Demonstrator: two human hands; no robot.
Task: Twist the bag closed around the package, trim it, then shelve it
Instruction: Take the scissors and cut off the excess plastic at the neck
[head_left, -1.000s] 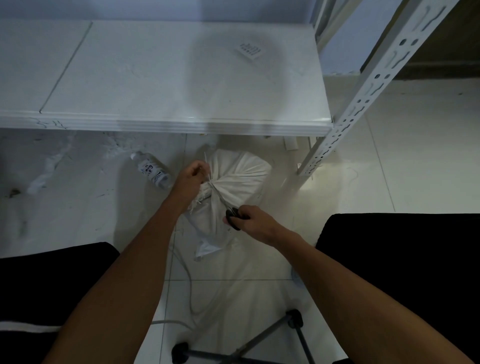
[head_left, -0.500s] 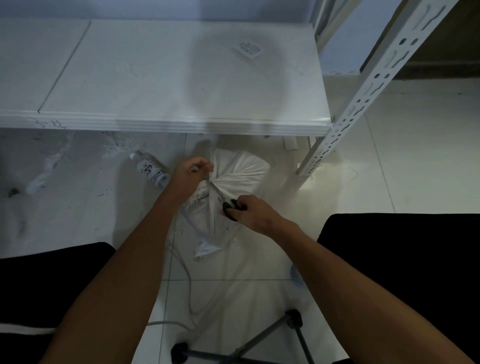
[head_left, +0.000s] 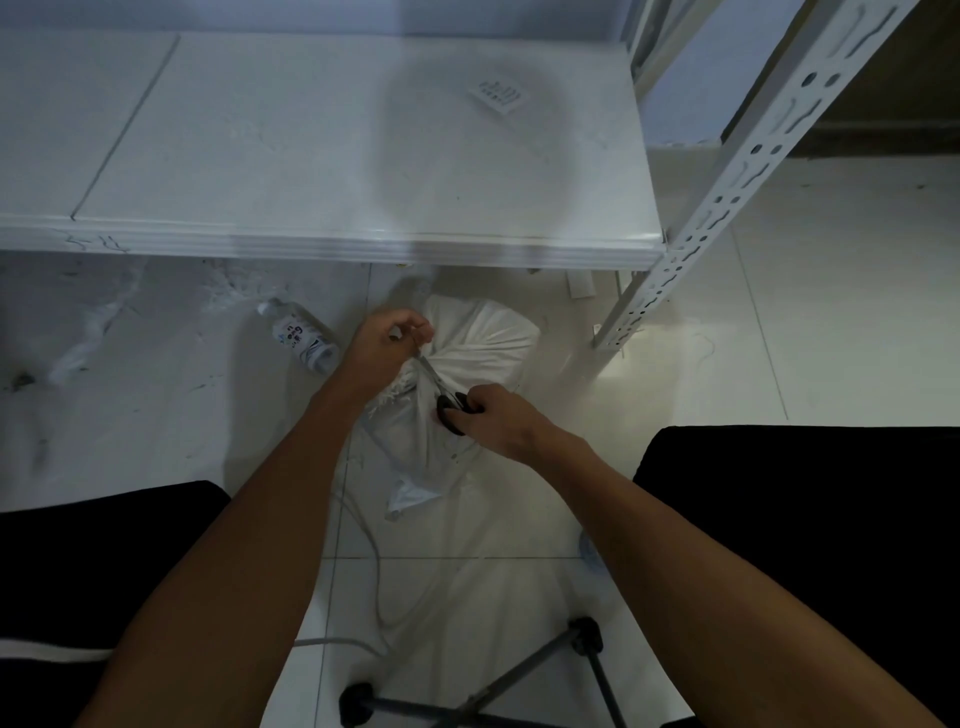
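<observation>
A white bag (head_left: 483, 345) wrapped around a package lies on the tiled floor just under the front edge of the white shelf (head_left: 363, 156). Its gathered neck points left toward me. My left hand (head_left: 387, 345) pinches the twisted neck and its loose strands. My right hand (head_left: 488, 421) grips black-handled scissors (head_left: 447, 397), whose blades reach up to the neck right beside my left fingers. The bag's loose tail (head_left: 410, 496) trails toward me on the floor.
A small plastic bottle (head_left: 301, 343) lies on the floor left of the bag. A perforated shelf post (head_left: 727, 192) stands at the right. A cable (head_left: 363, 571) and a stool base (head_left: 519, 691) lie near me, between my black-clad knees.
Both hands have shifted slightly up and away from me. The scissors have slid closer along the neck toward my left fingers.
</observation>
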